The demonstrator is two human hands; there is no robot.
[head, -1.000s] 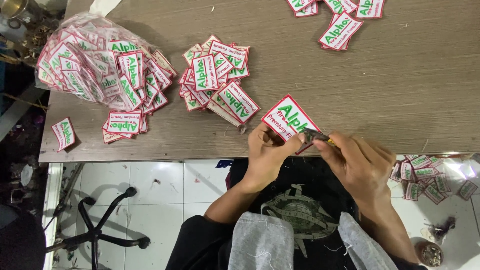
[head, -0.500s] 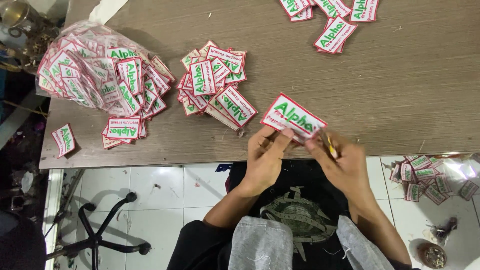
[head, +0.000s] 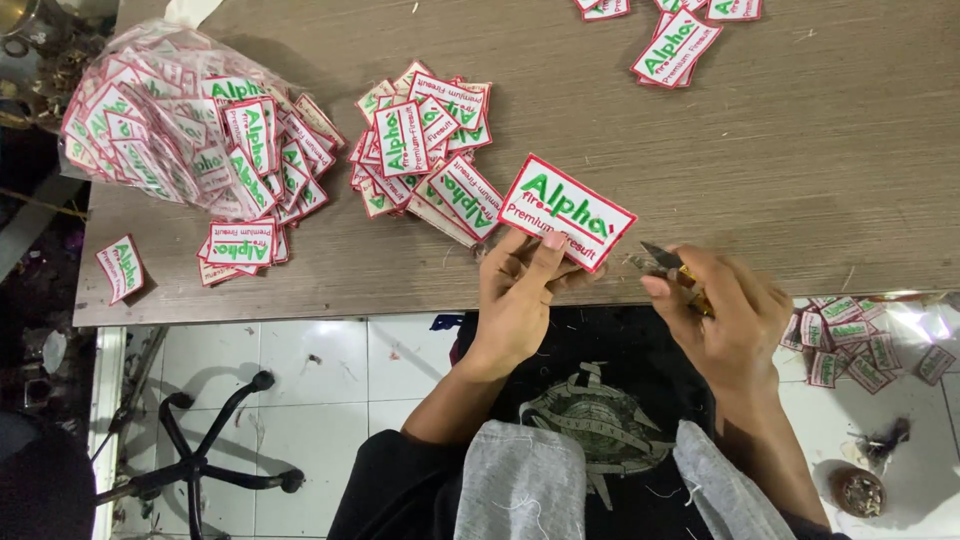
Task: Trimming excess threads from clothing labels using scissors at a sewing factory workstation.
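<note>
The left hand [head: 520, 300] is pinching a white embroidered patch [head: 566, 211] with a red border and green lettering, thumb pressing on its near edge and the other fingers curling underneath, so the patch is tilting up just beyond the fingertips over the near edge of the wooden table [head: 780, 160]. The right hand [head: 725, 315] is hovering just beside it, its fingers closing round a small pair of thread snips [head: 662, 259] whose dark tip is pointing toward the patch's right corner without touching it. Judging by how things are lying, the work is looking partly done: a loose heap of patches [head: 425, 140] is sitting just past the left fingers, a clear plastic bag [head: 170, 130] stuffed with many more is lying well out to the left of them, and a few patches [head: 675, 45] are resting far beyond the right fingers at the table's far edge. More patches are scattering across the tiled floor [head: 850, 340] to the right of the right hand. Which heaps are trimmed and which are waiting cannot be told, but a large number appears to be remaining.
</note>
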